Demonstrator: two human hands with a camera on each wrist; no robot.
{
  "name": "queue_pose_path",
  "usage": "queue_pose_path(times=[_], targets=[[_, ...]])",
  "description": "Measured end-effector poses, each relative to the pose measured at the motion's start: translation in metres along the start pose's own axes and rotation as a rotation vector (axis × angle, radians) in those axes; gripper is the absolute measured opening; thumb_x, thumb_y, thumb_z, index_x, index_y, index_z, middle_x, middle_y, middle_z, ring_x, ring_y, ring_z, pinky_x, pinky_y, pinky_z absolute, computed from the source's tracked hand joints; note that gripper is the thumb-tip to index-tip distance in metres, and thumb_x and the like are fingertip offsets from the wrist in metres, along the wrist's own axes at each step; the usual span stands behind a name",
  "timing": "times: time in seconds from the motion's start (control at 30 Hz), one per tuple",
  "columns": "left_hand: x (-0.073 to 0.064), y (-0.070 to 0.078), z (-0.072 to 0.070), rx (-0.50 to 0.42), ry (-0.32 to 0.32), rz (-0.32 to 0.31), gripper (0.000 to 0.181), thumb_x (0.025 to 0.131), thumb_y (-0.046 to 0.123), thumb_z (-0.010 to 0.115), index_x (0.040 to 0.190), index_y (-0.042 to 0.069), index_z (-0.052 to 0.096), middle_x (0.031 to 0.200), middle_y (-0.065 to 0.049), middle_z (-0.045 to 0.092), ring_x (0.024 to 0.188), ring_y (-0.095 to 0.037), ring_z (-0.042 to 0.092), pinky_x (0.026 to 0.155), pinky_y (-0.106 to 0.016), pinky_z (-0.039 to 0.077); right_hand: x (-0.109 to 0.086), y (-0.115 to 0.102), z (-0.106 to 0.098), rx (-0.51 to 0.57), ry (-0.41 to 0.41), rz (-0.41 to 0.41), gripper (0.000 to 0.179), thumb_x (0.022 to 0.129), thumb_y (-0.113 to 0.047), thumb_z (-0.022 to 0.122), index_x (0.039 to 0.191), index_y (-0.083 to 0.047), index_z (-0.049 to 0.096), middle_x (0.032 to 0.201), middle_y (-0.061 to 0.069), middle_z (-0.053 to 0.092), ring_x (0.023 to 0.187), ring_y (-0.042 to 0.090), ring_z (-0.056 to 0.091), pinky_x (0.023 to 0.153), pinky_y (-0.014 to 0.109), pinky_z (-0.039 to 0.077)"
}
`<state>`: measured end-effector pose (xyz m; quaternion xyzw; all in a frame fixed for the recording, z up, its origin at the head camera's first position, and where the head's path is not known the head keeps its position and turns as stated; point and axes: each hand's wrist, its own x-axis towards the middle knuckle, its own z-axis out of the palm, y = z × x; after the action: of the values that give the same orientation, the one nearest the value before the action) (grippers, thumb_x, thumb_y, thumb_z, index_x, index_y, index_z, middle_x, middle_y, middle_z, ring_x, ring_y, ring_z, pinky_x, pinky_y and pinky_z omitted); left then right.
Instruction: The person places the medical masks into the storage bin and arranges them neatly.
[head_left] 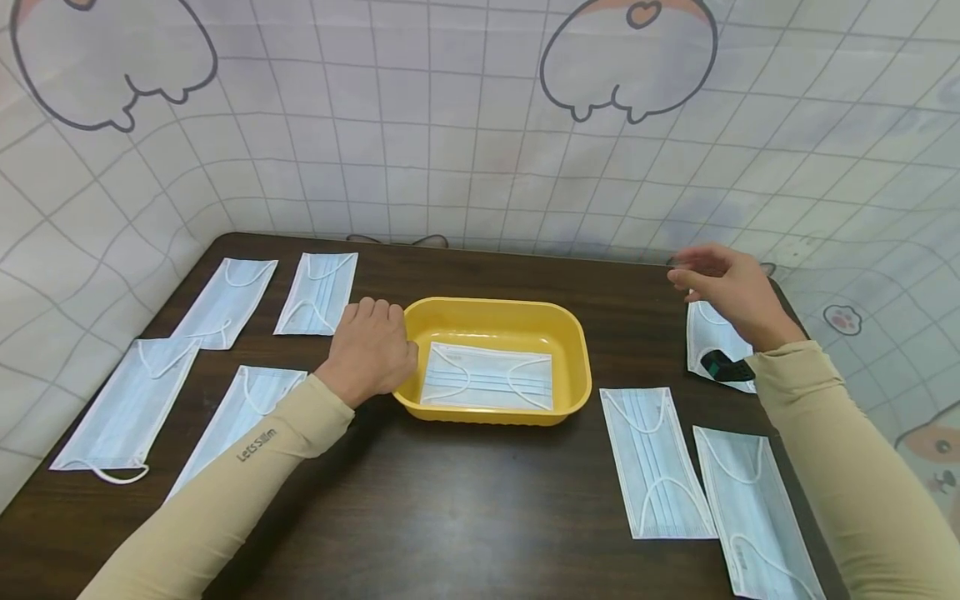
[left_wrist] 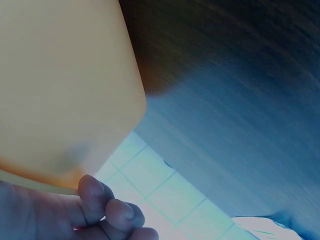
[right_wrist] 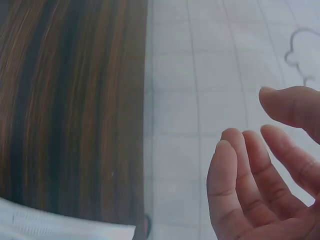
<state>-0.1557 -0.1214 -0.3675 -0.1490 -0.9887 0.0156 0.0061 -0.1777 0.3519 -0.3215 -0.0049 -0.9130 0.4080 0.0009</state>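
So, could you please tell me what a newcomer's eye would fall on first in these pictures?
Probably the yellow tray in the middle of the dark table, with one pale blue mask inside and the left grip on its left end. Next come the other masks, spread to the tray's left and right. The right grip, holding nothing, is near the farthest mask on the right.

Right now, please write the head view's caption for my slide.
Left hand grips yellow basin holding a mask; empty right hand hovers near another mask.
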Motion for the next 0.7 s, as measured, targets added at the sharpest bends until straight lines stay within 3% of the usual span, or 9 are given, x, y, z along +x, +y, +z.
queue_pose_path(times=[0.27,0.43,0.57,0.67,0.7], targets=[[-0.001,-0.001,0.000,-0.003,0.004,0.005,0.035,0.096,0.029,0.046,0.105,-0.003,0.056,0.090,-0.014,0.054,0.092,-0.032,0.047,0.089,-0.045,0.042,0.000,0.035,-0.013,-0.050,0.015,0.036,0.068,0.098,-0.048,0.067,0.146,-0.004,0.049,0.098,-0.035,0.057,0.084,-0.009,0.063,0.075,0.018,0.055],[-0.001,0.000,-0.001,0.001,0.007,0.006,0.035,0.095,0.028,0.045,0.105,-0.004,0.056,0.090,-0.014,0.054,0.091,-0.032,0.047,0.088,-0.044,0.042,-0.003,0.058,-0.020,0.001,0.015,0.074,0.067,0.100,-0.041,0.065,0.148,0.002,0.045,0.102,-0.033,0.056,0.089,-0.009,0.063,0.078,0.017,0.058],[-0.001,-0.001,0.000,0.000,0.007,0.002,0.034,0.095,0.027,0.045,0.103,-0.004,0.056,0.088,-0.014,0.053,0.090,-0.031,0.047,0.087,-0.044,0.042,-0.004,0.071,-0.024,-0.057,0.010,0.113,0.073,0.100,-0.045,0.063,0.150,0.004,0.043,0.126,-0.003,0.061,0.086,-0.011,0.062,0.077,0.014,0.054],[-0.001,-0.001,0.000,-0.003,0.011,0.003,0.033,0.095,0.027,0.045,0.102,-0.003,0.056,0.087,-0.013,0.052,0.089,-0.031,0.047,0.086,-0.043,0.042,-0.006,0.079,-0.026,-0.101,0.010,0.148,0.077,0.100,-0.047,0.063,0.150,0.006,0.041,0.140,0.020,0.054,0.082,-0.011,0.061,0.078,0.017,0.052],[-0.001,0.000,0.000,-0.004,0.013,0.005,0.033,0.095,0.027,0.045,0.102,-0.003,0.056,0.087,-0.013,0.053,0.088,-0.031,0.047,0.085,-0.043,0.042,-0.007,0.081,-0.027,-0.113,0.009,0.157,0.077,0.100,-0.047,0.063,0.150,0.007,0.041,0.140,0.022,0.053,0.081,-0.010,0.061,0.079,0.018,0.051]])
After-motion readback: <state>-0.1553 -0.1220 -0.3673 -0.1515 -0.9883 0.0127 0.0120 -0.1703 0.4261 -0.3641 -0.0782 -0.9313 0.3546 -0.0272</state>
